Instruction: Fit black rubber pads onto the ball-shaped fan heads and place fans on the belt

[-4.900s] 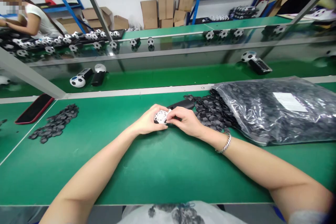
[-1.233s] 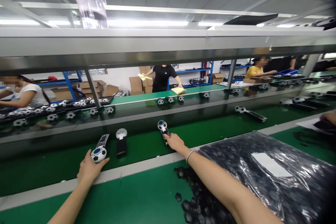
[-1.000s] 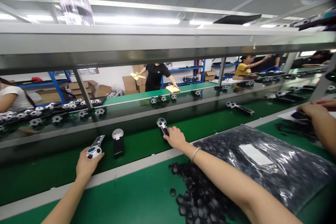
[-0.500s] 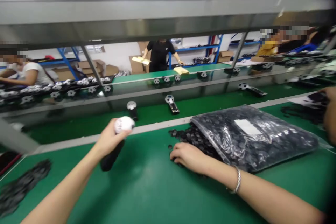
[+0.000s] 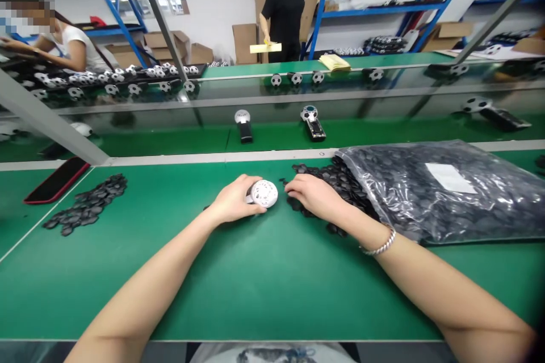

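My left hand (image 5: 232, 201) is wrapped round a white ball-shaped fan head (image 5: 263, 193), holding it just above the green table (image 5: 255, 278). My right hand (image 5: 313, 195) rests palm down on the loose pile of small black pieces (image 5: 336, 178) spilling from a clear plastic bag (image 5: 447, 190); its fingers are curled into the pile and what they grip is hidden. The two hands are a short gap apart.
On the conveyor belt behind lie a black-handled fan (image 5: 243, 125) and a football-patterned fan (image 5: 313, 122). A second heap of black pieces (image 5: 87, 210) and a red-edged tray (image 5: 57, 180) sit at the left. People work at the far benches.
My left hand has carried a white fan head from the belt down to the table. My right hand left the football-patterned fan on the belt and came back onto the black pieces. The view dropped.
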Tool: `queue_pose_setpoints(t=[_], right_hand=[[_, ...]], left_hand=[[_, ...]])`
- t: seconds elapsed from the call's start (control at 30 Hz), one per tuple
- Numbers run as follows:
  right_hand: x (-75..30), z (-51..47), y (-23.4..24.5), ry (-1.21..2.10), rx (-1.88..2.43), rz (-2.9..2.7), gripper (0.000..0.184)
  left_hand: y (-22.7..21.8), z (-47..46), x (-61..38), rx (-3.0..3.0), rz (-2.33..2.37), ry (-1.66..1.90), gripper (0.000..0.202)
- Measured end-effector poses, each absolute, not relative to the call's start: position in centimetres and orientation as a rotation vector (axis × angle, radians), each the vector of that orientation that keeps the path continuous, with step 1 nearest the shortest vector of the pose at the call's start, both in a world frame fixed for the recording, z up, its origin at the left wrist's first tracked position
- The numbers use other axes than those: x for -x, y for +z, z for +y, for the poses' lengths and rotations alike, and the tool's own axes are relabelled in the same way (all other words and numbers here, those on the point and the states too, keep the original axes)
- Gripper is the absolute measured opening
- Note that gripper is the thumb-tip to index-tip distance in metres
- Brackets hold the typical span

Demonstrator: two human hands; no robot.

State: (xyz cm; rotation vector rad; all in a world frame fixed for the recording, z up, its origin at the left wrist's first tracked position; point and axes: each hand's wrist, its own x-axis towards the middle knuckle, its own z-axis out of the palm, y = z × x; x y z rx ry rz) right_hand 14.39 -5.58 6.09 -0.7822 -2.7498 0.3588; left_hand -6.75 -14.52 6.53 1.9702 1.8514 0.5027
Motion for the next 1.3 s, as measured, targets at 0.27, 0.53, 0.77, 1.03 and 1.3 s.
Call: queue_pose_setpoints(t=[0.27, 0.53, 0.77, 1.03, 1.3], right_hand=[[-14.2, -7.4, 6.8, 0.881, 0.551, -2.339, 0.004], [-13.1, -8.1, 5.4, 0.565, 0.219, -2.518, 0.016], [-12.4, -8.3, 5.0, 0.550, 0.365, -2.475, 0.005], [-12.1, -8.3, 3.6, 0.899, 0.539, -2.324, 0.044], [-12.5, -5.7, 4.5, 0.910, 0.672, -2.347, 0.027]], left_hand=[[6.6, -15.1, 5.8, -1.901, 1.933, 0.514, 0.065], [6.5, -15.4, 5.3, -1.894, 1.904, 0.549, 0.070], [6.4, -15.3, 5.4, -1.894, 1.876, 0.566, 0.071], [6.2, -15.2, 5.4, -1.892, 1.865, 0.594, 0.066], [6.2, -15.3, 5.6, -1.900, 1.866, 0.549, 0.065]])
